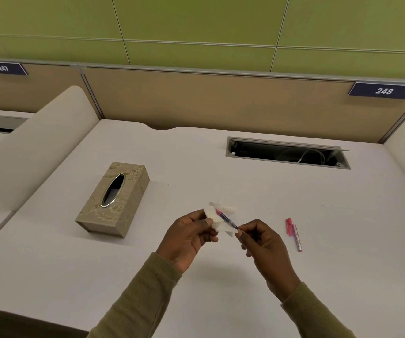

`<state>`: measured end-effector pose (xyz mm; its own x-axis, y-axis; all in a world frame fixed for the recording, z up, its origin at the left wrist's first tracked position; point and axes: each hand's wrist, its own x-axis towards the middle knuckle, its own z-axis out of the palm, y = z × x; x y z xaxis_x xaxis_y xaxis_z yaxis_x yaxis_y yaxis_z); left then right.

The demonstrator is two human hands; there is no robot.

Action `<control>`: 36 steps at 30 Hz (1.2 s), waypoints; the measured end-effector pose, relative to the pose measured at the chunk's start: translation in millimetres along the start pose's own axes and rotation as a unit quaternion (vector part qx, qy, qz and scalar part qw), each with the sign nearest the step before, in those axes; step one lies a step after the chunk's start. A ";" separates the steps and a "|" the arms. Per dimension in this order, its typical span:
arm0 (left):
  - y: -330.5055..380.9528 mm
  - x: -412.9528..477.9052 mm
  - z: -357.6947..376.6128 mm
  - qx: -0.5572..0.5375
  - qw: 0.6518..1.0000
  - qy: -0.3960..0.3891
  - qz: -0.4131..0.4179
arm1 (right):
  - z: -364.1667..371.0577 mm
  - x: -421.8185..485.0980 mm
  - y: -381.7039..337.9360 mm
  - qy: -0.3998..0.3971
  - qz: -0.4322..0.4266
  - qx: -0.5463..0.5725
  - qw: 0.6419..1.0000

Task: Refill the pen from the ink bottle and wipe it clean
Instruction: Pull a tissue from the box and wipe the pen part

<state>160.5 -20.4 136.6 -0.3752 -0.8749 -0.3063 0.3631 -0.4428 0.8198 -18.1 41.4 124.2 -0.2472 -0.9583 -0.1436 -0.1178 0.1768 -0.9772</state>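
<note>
- Our left hand [189,236] pinches a white tissue [214,222] between thumb and fingers, above the middle of the desk [196,164].
- Our right hand [263,247] pinches the near end of the pen [226,219] with its fingertips; the pen's far end lies against the tissue.
- Pink pen parts [294,234] lie on the desk just right of the right hand, not touching it.
- A tissue box [113,201] sits to the left, and a cable slot [286,153] lies far right.
</note>
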 end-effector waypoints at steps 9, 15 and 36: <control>-3.7 6.7 2.8 0.080 0.994 0.059 0.043 | 2.4 0.1 1.8 -0.036 -0.005 -0.024 0.999; -1.7 7.2 5.6 0.076 0.994 0.063 0.050 | -2.8 -0.8 -2.5 -0.043 -0.006 -0.016 0.999; -7.4 -2.4 14.7 0.135 0.979 0.133 0.071 | -6.1 -10.6 -2.7 0.002 -0.033 -0.022 0.999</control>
<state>146.1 -12.2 138.4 -0.0882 -0.9601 -0.2653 0.1437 -0.2758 0.9504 -21.0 52.5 129.3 -0.2423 -0.9670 -0.0785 -0.1755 0.1233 -0.9767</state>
